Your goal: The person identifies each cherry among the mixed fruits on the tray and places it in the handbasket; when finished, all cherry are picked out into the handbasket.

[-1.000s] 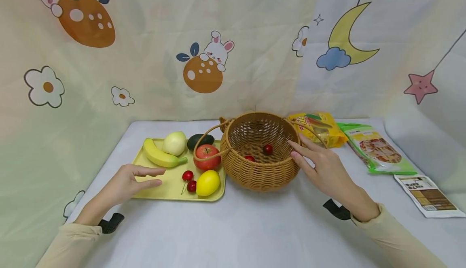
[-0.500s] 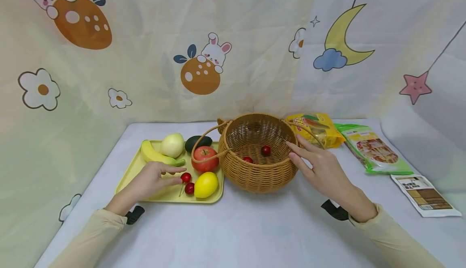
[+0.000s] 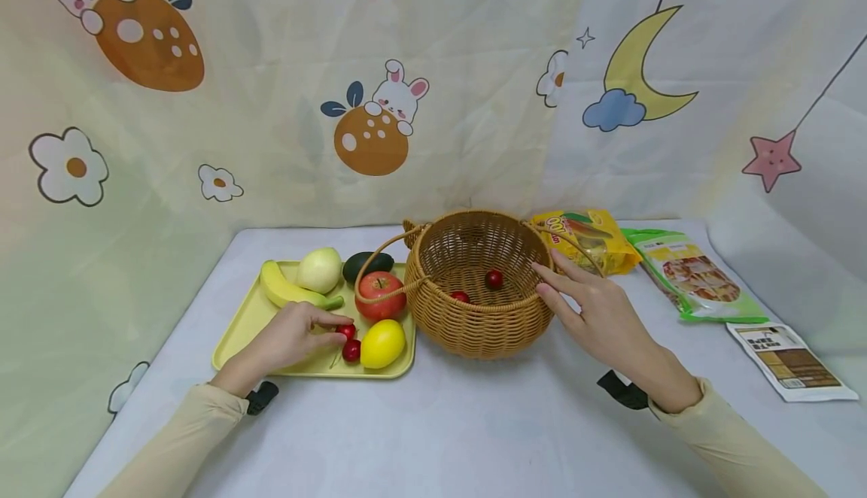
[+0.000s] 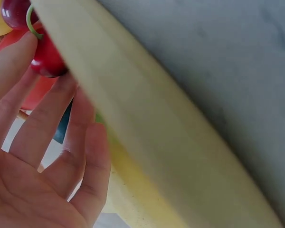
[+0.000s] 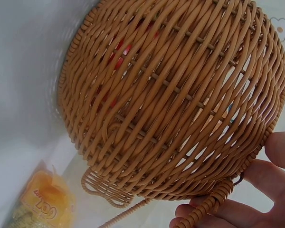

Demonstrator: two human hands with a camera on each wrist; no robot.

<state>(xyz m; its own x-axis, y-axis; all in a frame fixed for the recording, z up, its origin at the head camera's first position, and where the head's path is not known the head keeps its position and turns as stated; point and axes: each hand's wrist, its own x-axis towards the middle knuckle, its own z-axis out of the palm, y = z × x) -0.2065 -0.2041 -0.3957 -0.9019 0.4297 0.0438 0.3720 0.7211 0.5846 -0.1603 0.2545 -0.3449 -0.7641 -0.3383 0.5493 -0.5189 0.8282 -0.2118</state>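
My left hand [image 3: 298,336] is over the yellow tray [image 3: 237,332], thumb and fingertips pinching a red cherry [image 4: 48,59] from opposite sides. A darker cherry [image 3: 351,350] with a stem lies beside it, next to a lemon [image 3: 383,344]. My right hand [image 3: 592,302] rests at the right rim of a round wicker basket [image 3: 481,329], fingers fairly straight. In the right wrist view its fingertips [image 5: 263,173] meet the rim near the handle [image 5: 206,206]. Two cherries lie inside the basket, one deep red cherry [image 3: 494,279] and another partly hidden by the front rim.
On the tray are a banana [image 3: 291,287], a pale round fruit [image 3: 320,270], a dark green avocado-like fruit [image 3: 379,262] and an apple [image 3: 381,295] behind the basket handle. Yellow [image 3: 596,242], green [image 3: 698,276] and white [image 3: 792,362] food packets lie at the right.
My left hand has moved right across the tray to the cherries, its thumb and fingertips closing around one. My right hand stays at the basket rim. The view shifts slightly.
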